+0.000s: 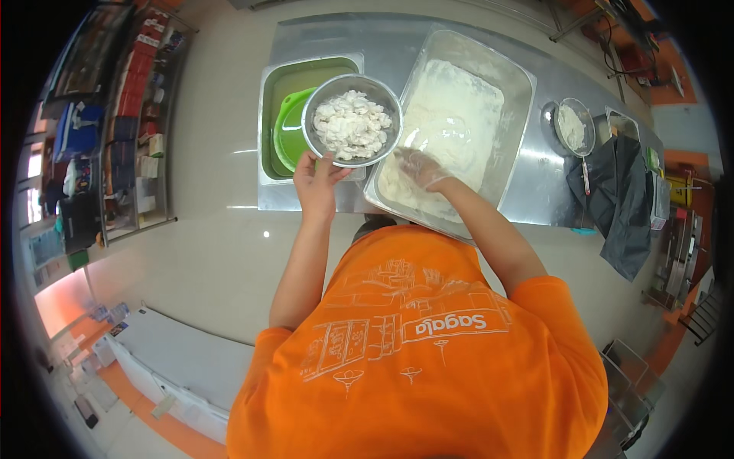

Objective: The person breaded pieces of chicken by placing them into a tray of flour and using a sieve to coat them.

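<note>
My left hand (321,178) grips the near rim of a round metal bowl (397,123) heaped with flour-coated pieces (352,125). The bowl is over the gap between two containers. My right hand (423,167), in a clear plastic glove, touches the white flour (453,126) inside a large rectangular metal tray (523,86); its fingertips lie partly hidden near the bowl's right side, and whether they hold anything cannot be told. Left of the bowl, a green basket or bowl (289,123) sits in a metal pan (267,103) of cloudy liquid, partly covered by the metal bowl.
The stainless steel table (367,40) carries the containers. At its right lie a handled strainer (572,126) with white flour, a smaller metal container (622,121) and a black plastic bag (619,201) hanging over the edge. Shelving (137,115) stands at left, a white chest-like unit (189,356) behind.
</note>
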The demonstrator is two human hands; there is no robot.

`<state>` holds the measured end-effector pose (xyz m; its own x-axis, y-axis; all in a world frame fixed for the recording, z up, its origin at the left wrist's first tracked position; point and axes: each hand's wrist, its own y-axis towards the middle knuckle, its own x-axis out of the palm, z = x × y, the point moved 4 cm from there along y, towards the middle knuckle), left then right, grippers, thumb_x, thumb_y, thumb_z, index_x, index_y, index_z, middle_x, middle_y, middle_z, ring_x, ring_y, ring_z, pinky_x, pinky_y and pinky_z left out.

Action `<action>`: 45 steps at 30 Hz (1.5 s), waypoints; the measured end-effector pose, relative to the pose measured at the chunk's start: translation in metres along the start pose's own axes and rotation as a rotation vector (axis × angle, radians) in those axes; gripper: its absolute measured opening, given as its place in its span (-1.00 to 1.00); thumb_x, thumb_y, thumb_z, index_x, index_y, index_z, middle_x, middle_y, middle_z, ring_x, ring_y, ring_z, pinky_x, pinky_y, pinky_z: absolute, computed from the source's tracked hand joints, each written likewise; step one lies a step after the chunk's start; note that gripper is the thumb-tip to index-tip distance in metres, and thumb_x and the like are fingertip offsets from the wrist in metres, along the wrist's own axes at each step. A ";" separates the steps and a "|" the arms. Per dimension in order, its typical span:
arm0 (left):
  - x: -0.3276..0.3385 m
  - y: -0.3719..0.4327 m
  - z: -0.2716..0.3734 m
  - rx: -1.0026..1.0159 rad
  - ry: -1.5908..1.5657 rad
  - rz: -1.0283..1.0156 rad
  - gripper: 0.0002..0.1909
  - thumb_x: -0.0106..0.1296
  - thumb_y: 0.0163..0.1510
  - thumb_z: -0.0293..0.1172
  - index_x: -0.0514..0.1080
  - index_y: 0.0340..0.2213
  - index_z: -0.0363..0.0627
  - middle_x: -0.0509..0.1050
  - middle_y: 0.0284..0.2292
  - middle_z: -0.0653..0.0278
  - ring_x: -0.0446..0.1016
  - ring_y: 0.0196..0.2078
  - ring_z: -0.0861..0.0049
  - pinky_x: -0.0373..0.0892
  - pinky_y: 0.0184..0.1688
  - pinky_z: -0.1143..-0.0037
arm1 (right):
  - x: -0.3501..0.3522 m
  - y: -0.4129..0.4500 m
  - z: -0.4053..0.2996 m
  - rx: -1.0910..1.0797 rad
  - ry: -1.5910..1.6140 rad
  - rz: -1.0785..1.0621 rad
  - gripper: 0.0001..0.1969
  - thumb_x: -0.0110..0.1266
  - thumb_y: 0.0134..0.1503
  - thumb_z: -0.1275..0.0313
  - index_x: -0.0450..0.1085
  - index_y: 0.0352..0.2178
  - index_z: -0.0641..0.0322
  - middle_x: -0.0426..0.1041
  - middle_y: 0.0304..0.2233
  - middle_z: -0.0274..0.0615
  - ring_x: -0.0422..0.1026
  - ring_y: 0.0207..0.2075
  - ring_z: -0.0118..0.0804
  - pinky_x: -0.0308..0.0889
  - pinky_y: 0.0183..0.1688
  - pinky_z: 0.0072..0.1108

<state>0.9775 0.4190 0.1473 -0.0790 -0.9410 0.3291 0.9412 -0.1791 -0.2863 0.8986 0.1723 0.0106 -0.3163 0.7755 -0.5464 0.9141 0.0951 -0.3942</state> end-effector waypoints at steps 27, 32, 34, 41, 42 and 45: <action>0.013 0.002 -0.004 -0.043 -0.063 -0.014 -0.87 0.00 0.20 -0.51 0.27 -0.41 -0.20 0.45 -0.40 0.23 0.55 -0.41 0.53 0.59 -0.35 0.51 | -0.016 -0.023 0.007 0.203 0.029 -0.061 -0.45 0.04 0.03 0.51 0.32 0.13 0.21 0.40 0.09 0.03 0.35 0.14 -0.06 0.19 0.22 -0.47; 0.008 0.002 -0.007 -0.057 -0.061 -0.018 -0.89 0.01 0.20 -0.47 0.35 -0.34 -0.26 0.44 -0.34 0.25 0.54 -0.37 0.56 0.58 -0.32 0.56 | -0.047 -0.032 0.011 0.025 -0.266 0.119 -0.49 -0.05 0.10 0.52 0.31 0.14 0.14 0.32 0.16 -0.02 0.25 0.22 -0.09 0.14 0.26 -0.47; 0.014 0.003 -0.005 -0.064 -0.073 -0.041 -0.89 0.02 0.20 -0.47 0.35 -0.34 -0.26 0.44 -0.34 0.25 0.54 -0.37 0.55 0.58 -0.32 0.56 | -0.047 -0.030 0.063 0.083 -0.377 0.281 -0.57 -0.02 0.10 0.47 0.39 0.04 0.13 0.38 0.09 -0.01 0.31 0.15 -0.06 0.20 0.21 -0.43; 0.011 0.006 -0.005 -0.060 -0.082 -0.062 -0.89 0.02 0.19 -0.47 0.34 -0.35 -0.25 0.44 -0.34 0.25 0.55 -0.38 0.54 0.58 -0.32 0.55 | -0.050 -0.030 0.078 0.254 -0.489 0.379 -0.76 0.05 0.09 0.28 0.55 -0.28 0.10 0.53 -0.17 -0.03 0.49 -0.14 0.03 0.37 -0.03 -0.31; 0.010 0.007 -0.005 -0.059 -0.081 -0.063 -0.89 0.02 0.19 -0.47 0.34 -0.35 -0.25 0.44 -0.34 0.25 0.55 -0.38 0.54 0.58 -0.32 0.55 | -0.046 -0.027 0.074 0.254 -0.488 0.380 -0.76 0.05 0.09 0.28 0.55 -0.28 0.10 0.53 -0.17 -0.03 0.49 -0.14 0.03 0.37 -0.03 -0.31; 0.005 0.007 -0.006 -0.063 -0.056 -0.052 -0.90 0.02 0.19 -0.48 0.34 -0.34 -0.25 0.44 -0.34 0.24 0.55 -0.38 0.54 0.58 -0.33 0.56 | -0.027 -0.012 0.053 0.229 -0.494 0.413 -0.74 0.06 0.09 0.24 0.54 -0.30 0.15 0.53 -0.20 0.02 0.51 -0.17 0.05 0.39 -0.07 -0.30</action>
<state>0.9818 0.4109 0.1412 -0.1069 -0.9127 0.3943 0.9136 -0.2466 -0.3233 0.8823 0.1169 -0.0092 -0.0815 0.3384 -0.9375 0.9251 -0.3244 -0.1975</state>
